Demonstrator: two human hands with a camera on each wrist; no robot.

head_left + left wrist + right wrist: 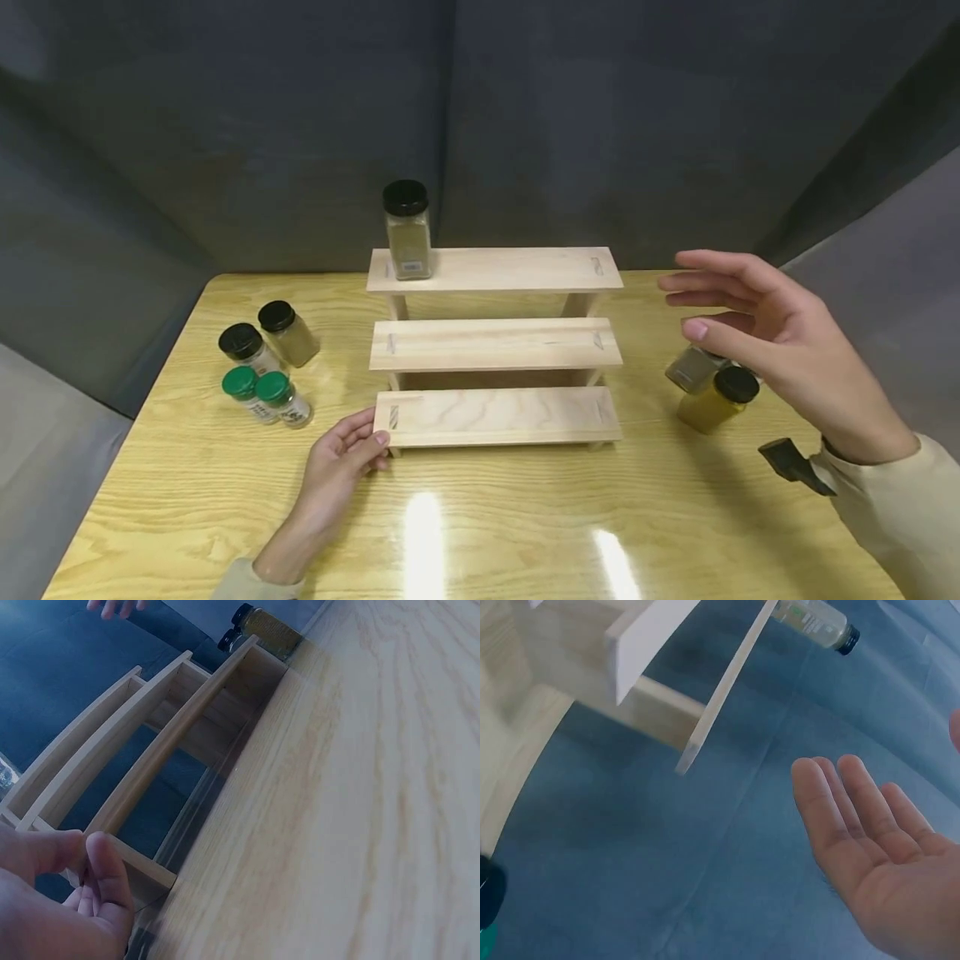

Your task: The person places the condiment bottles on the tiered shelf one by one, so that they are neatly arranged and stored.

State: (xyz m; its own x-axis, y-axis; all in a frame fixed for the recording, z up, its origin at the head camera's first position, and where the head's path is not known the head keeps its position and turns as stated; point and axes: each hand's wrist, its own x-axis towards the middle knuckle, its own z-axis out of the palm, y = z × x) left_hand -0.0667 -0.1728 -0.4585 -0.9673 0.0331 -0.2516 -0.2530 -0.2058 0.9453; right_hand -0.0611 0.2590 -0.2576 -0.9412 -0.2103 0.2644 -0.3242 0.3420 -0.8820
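A three-tier wooden shelf (495, 346) stands on the table. My left hand (341, 458) pinches the left end of its lowest board, thumb on the front corner; the left wrist view shows thumb and forefinger (106, 866) closed over that end. On the top tier's left end stands a black-capped square spice jar (409, 242). My right hand (780, 342) is raised in the air right of the shelf, fingers extended and thumb apart, holding nothing. Below it are a black-capped jar of yellow spice (705, 410) and a greyish jar (692, 368), partly hidden.
Left of the shelf stand two black-capped spice jars (294, 340) and two smaller green-capped ones (291, 408), close together. Dark cloth (600, 125) hangs behind the wooden table (510, 533), with grey cloth at both sides.
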